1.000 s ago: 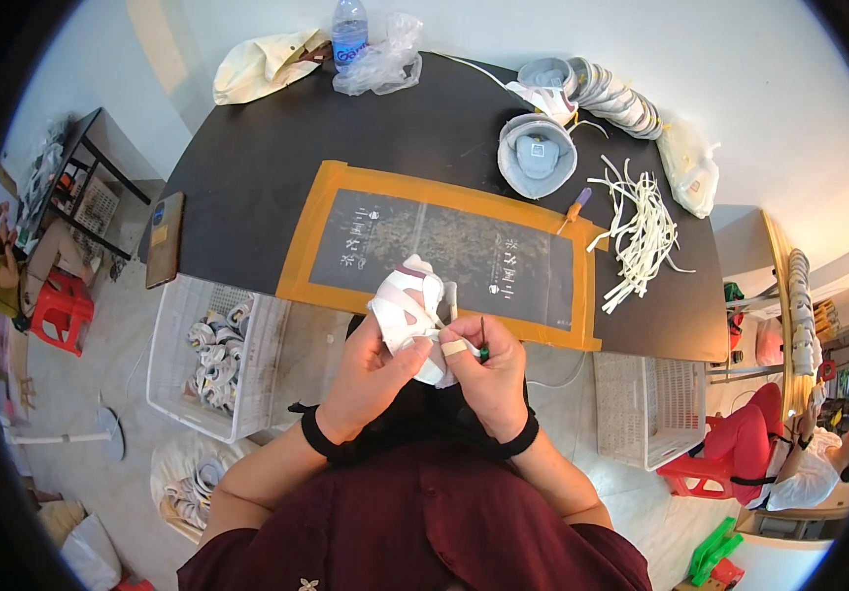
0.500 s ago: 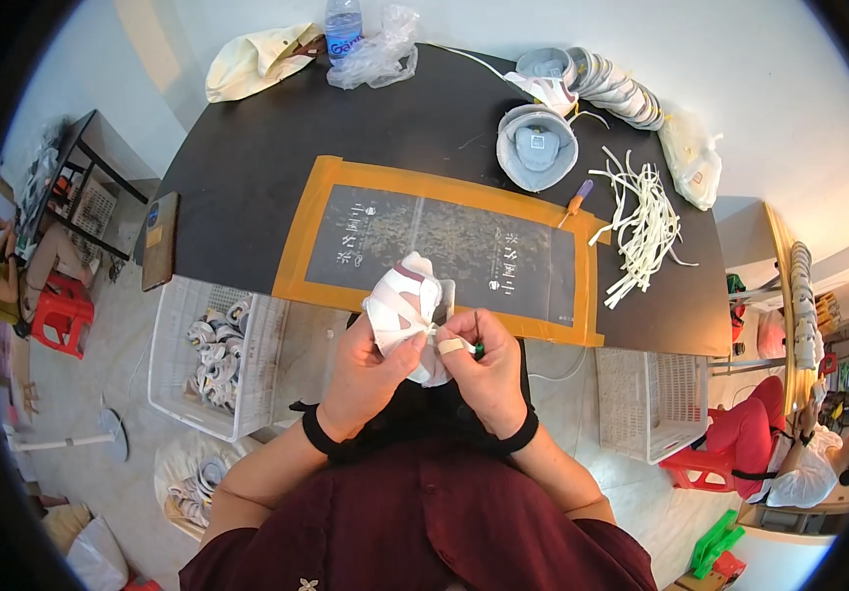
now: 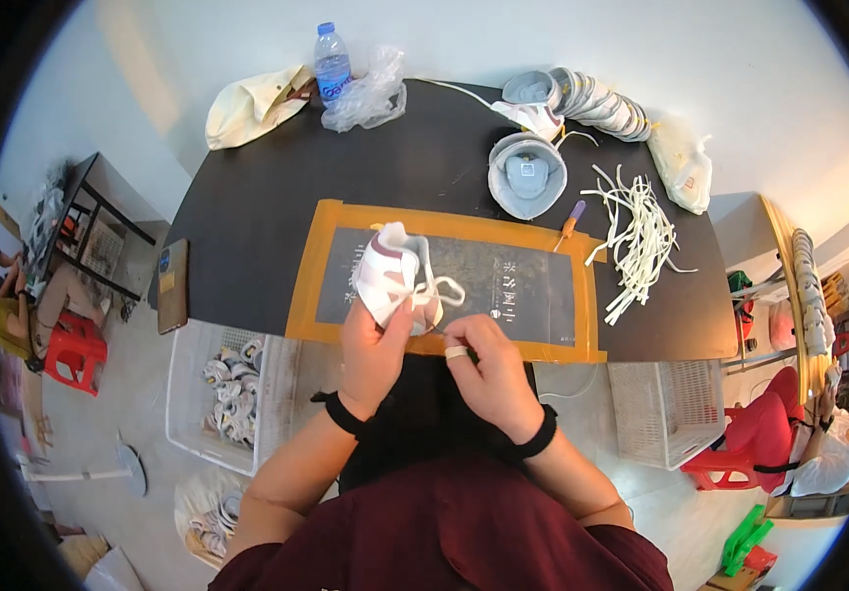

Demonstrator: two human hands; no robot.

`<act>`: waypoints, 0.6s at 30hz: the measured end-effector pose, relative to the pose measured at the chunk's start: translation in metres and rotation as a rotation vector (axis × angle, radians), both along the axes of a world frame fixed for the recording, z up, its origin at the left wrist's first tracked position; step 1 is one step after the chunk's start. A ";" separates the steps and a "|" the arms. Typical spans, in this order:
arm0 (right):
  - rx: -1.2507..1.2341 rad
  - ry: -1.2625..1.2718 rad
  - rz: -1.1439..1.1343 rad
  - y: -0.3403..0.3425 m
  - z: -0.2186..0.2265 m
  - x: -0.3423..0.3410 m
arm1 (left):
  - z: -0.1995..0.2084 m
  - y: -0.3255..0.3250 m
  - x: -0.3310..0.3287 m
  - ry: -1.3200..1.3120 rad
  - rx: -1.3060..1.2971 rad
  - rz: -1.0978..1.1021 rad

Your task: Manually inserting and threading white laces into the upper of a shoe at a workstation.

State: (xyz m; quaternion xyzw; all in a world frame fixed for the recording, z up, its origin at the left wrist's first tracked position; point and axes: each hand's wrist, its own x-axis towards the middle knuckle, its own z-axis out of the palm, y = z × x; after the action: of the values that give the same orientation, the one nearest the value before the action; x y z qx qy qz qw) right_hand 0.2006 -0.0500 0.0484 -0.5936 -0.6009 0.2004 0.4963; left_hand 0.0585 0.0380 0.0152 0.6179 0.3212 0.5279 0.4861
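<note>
My left hand (image 3: 377, 345) is closed on a small white shoe upper (image 3: 385, 276) with mauve and beige panels, held over the table's near edge. A pale lace (image 3: 452, 292) makes a loop at the upper's right side. Just to the right and below it is my right hand (image 3: 491, 376), its fingers curled and thumb and forefinger together, with a bandage on one finger. What that pinch holds, if anything, cannot be made out. Under the upper lies a dark sheet (image 3: 449, 264) edged with orange tape.
Loose white laces (image 3: 637, 241) lie on the right of the table, beside a purple-and-orange handled tool (image 3: 571, 223). Stacked grey uppers (image 3: 602, 102), a bottle (image 3: 332, 69) and a phone (image 3: 173, 286) stand or lie around. A crate of uppers (image 3: 183, 394) is below left; a seated person (image 3: 823, 443) at right.
My right hand has come away from the upper, down and to the right. A lace loop now stands out from the upper, which my left hand still holds. The view has shifted slightly.
</note>
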 end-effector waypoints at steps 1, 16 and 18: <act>-0.051 0.068 0.003 0.002 -0.007 -0.002 | -0.003 -0.002 -0.001 0.003 0.004 -0.010; -0.016 0.029 -0.008 0.023 -0.017 -0.002 | -0.007 -0.002 -0.012 0.035 -0.028 -0.121; -0.025 0.055 -0.017 0.024 -0.018 -0.002 | -0.012 -0.002 -0.009 0.040 0.009 -0.080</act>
State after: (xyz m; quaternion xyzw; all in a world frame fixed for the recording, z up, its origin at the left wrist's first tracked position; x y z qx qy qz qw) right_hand 0.1989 -0.0263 0.0299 -0.5991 -0.5795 0.2199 0.5069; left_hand 0.0497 0.0363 0.0034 0.6429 0.3035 0.4971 0.4974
